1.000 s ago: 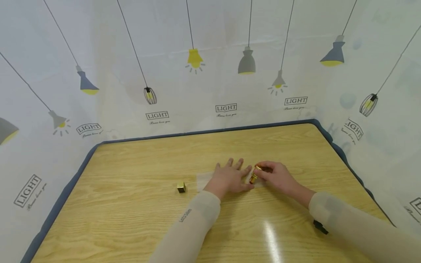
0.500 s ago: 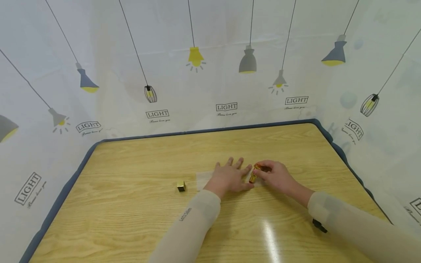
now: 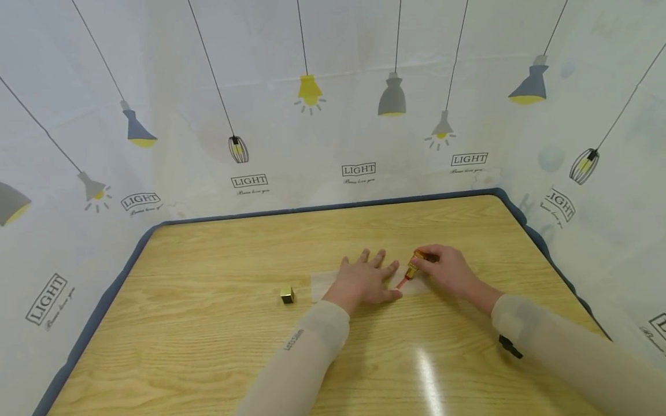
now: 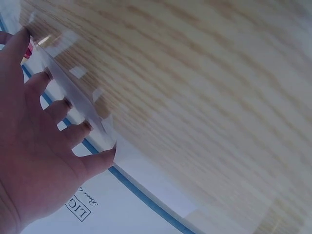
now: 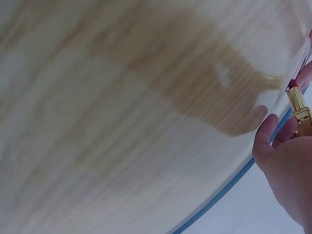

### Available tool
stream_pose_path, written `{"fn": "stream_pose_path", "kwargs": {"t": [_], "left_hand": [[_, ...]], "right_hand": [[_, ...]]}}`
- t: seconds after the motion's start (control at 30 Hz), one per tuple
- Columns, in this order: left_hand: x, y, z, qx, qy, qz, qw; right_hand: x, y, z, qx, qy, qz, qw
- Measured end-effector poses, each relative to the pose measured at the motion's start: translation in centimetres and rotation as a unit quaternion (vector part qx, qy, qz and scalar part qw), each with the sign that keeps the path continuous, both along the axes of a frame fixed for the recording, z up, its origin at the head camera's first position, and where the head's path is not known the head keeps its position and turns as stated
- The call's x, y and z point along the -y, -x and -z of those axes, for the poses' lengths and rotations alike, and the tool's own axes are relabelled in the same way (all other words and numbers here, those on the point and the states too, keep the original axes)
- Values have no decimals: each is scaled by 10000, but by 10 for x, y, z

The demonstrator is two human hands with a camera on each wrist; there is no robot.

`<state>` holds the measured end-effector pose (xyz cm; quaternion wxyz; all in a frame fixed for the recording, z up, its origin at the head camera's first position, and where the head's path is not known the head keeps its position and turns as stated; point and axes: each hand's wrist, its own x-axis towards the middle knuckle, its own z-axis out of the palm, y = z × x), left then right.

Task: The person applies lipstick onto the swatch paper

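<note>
My right hand [image 3: 451, 270] holds a gold lipstick [image 3: 413, 267] between thumb and fingers, slanted, with its red end pointing down and left. In the right wrist view the red tip of the lipstick [image 5: 293, 85] sits close to the table. A short red streak [image 3: 401, 284] runs down-left from the tip over a thin whitish sheet [image 3: 321, 285]. On that sheet lies my left hand [image 3: 362, 281], fingers spread, its thumb beside the streak. The left wrist view has the fingertips of the left hand [image 4: 46, 141] resting along the sheet [image 4: 156, 180].
A small gold box-shaped cap [image 3: 287, 295] stands on the wooden table [image 3: 218, 346], left of the sheet. Behind the table's dark blue edge [image 3: 333, 205] hangs a white backdrop [image 3: 291, 34] printed with lamps. A small black object [image 3: 510, 346] shows below the right sleeve.
My right hand has moved up and right with the lipstick, away from the left thumb. The red streak now shows on the sheet. The left hand has stayed in place.
</note>
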<state>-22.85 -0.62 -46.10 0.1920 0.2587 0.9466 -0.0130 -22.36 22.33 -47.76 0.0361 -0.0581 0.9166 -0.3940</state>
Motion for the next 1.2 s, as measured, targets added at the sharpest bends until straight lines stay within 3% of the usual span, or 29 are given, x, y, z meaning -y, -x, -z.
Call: {"fn": "stream_pose_path", "kwargs": {"t": [0.4,0.63,0.77,0.9,1.1,1.2], "left_hand": [[1,-1,-3,86,-32,-77,9999],[0,-1,-3,1,-290,-99,9995],[0,0,-4,-35,-451,-154,9989],[1,1,-4,23,-590,-201,9981],[6,8,-1,1,-928,-235,9954],[14,12,-5,-122,-1065,-254,9939]], "right_hand": [[-22,12,-5,290,163,392,9987],[-27,10,-4,549,1021,846,9897],[-32,8,-3,465,1472,813,9847],[-38,4,-8,524,2290,665,9697],[-37,-1,-23,852,3463,427,9333],[-31,-3,-30,984,3942,158,9136]]}}
